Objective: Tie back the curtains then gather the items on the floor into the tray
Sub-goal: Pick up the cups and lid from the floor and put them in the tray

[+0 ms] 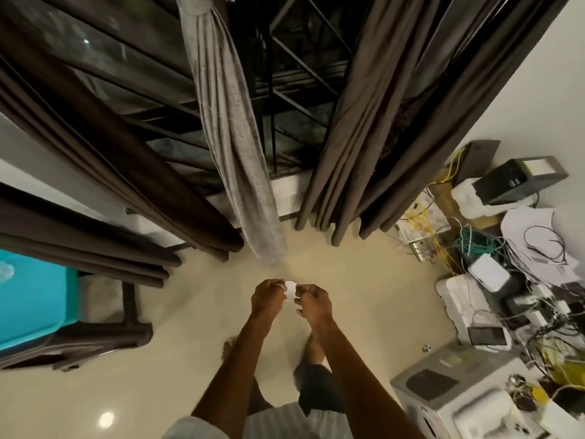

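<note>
A grey curtain (235, 147) hangs bunched in the middle of the window, pinched in near its top. Dark brown curtains hang on the left (104, 153) and on the right (373, 131). My left hand (267, 297) and my right hand (313, 301) meet in front of me above the floor, below the grey curtain's hem. Both pinch a small white piece (290, 291) between them, which looks like a tie or band; its exact form is too small to tell. No tray is in view.
A heap of cables, routers and white boxes (493, 267) lines the right wall, with a grey printer (449, 394) nearer me. A dark chair with a turquoise cover (34, 299) stands at the left. Beige floor (196, 343) lies around my feet.
</note>
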Demonstrator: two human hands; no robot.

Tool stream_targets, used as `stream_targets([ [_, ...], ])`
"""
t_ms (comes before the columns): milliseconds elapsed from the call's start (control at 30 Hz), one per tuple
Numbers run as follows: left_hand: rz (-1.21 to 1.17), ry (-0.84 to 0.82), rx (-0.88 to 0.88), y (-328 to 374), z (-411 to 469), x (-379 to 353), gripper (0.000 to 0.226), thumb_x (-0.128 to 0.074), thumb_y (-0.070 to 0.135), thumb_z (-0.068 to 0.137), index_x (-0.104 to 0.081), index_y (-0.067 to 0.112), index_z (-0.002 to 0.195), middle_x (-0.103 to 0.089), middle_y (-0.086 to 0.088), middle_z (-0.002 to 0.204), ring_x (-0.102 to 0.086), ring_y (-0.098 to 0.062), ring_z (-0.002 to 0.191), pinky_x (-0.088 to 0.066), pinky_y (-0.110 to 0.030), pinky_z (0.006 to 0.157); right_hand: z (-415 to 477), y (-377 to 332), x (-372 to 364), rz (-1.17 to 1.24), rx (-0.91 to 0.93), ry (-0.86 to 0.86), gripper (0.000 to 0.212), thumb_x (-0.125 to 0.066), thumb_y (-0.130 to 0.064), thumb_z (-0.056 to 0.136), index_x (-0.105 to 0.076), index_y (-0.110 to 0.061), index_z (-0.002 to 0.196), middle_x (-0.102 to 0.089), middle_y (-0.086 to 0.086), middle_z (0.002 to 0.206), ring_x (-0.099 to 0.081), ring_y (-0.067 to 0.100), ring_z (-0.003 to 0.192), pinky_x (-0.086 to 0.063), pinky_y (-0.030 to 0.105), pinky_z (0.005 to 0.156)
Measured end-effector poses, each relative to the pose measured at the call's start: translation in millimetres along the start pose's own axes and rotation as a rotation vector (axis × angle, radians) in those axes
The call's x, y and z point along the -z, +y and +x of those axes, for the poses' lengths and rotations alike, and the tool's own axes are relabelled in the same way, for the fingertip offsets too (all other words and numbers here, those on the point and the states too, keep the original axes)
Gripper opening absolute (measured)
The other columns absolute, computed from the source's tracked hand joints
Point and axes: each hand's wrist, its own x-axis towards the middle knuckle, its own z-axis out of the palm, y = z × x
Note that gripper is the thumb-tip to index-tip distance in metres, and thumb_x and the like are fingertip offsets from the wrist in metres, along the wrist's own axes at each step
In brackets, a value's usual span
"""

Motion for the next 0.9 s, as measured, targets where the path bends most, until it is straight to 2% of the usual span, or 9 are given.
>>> stream_targets([
  [100, 0.053, -0.028, 0.004, -3, 7, -15, 0.017, -0.053, 0.024, 0.086, -0.067, 0.03, 0.079, -0.075, -0.006, 0.111, -0.07, -0.027, 0.103, -0.056, -0.043, 0.096, 17, 6, 11, -0.134, 0.004, -0.008, 0.026, -0.056, -0.028, 0.097, -0.072, -0.015, 0.112, -0.074, 0.007, 0.107, -0.071, 0.023, 0.095, -0.062, 0.035, 0.081],
  [167, 0.113, -0.047, -0.007, -9, 25, -23, 0.026, -0.048, 0.034, 0.073, -0.069, 0.027, 0.088, -0.074, -0.005, 0.114, -0.069, -0.026, 0.106, -0.055, -0.044, 0.097, 35, 9, 16, -0.242, 0.024, -0.016, 0.032, -0.052, -0.032, 0.095, -0.073, -0.016, 0.114, -0.074, 0.009, 0.11, -0.07, 0.025, 0.1, -0.06, 0.043, 0.091],
  [233, 0.196, -0.059, -0.01, -14, 45, -30, 0.037, -0.049, 0.032, 0.078, -0.071, 0.02, 0.105, -0.073, -0.006, 0.118, -0.068, -0.026, 0.108, -0.055, -0.044, 0.097, 53, 8, 20, -0.336, 0.049, -0.022, 0.031, -0.051, -0.03, 0.094, -0.073, -0.015, 0.11, -0.075, 0.009, 0.108, -0.07, 0.028, 0.101, -0.059, 0.045, 0.093],
  [300, 0.254, -0.069, -0.021, -22, 68, -36, 0.034, -0.05, 0.024, 0.09, -0.069, 0.014, 0.117, -0.071, -0.007, 0.119, -0.067, -0.026, 0.108, -0.056, -0.042, 0.095, 70, 10, 22, -0.418, 0.077, -0.03, 0.027, -0.049, -0.027, 0.093, -0.071, -0.015, 0.102, -0.074, 0.007, 0.104, -0.069, 0.03, 0.1, -0.059, 0.043, 0.091],
  [367, 0.276, -0.074, -0.028, -33, 95, -40, 0.033, -0.05, 0.024, 0.092, -0.069, 0.016, 0.118, -0.071, -0.006, 0.12, -0.067, -0.026, 0.107, -0.056, -0.041, 0.093, 93, 18, 22, -0.502, 0.107, -0.059, 0.023, -0.048, -0.027, 0.096, -0.068, -0.016, 0.1, -0.073, 0.005, 0.102, -0.069, 0.029, 0.099, -0.059, 0.038, 0.087],
  [567, 0.34, -0.079, -0.001, -82, 187, -50, 0.036, -0.05, 0.029, 0.092, -0.069, 0.016, 0.119, -0.071, -0.006, 0.121, -0.066, -0.028, 0.11, -0.054, -0.041, 0.097, 187, 64, 7, -0.656, 0.147, -0.096, 0.032, -0.05, -0.028, 0.103, -0.065, -0.015, 0.127, -0.069, 0.003, 0.127, -0.063, 0.023, 0.116, -0.044, 0.024, 0.084],
  [733, 0.483, -0.094, -0.016, -135, 273, -65, 0.036, -0.053, 0.032, 0.1, -0.061, 0.019, 0.132, -0.064, -0.005, 0.135, -0.057, -0.029, 0.126, -0.043, -0.031, 0.103, 272, 118, -17, -0.68, 0.12, -0.11, 0.033, -0.051, -0.025, 0.103, -0.061, -0.015, 0.133, -0.065, 0.004, 0.136, -0.058, 0.024, 0.125, -0.037, 0.019, 0.086],
  [900, 0.526, -0.1, 0.016, -186, 354, -87, 0.039, -0.052, 0.033, 0.1, -0.059, 0.018, 0.135, -0.061, -0.006, 0.139, -0.053, -0.03, 0.13, -0.04, -0.031, 0.104, 356, 170, -37, -0.678, 0.091, -0.107, 0.036, -0.05, -0.025, 0.103, -0.058, -0.015, 0.137, -0.062, 0.005, 0.141, -0.056, 0.024, 0.129, -0.035, 0.019, 0.088],
])
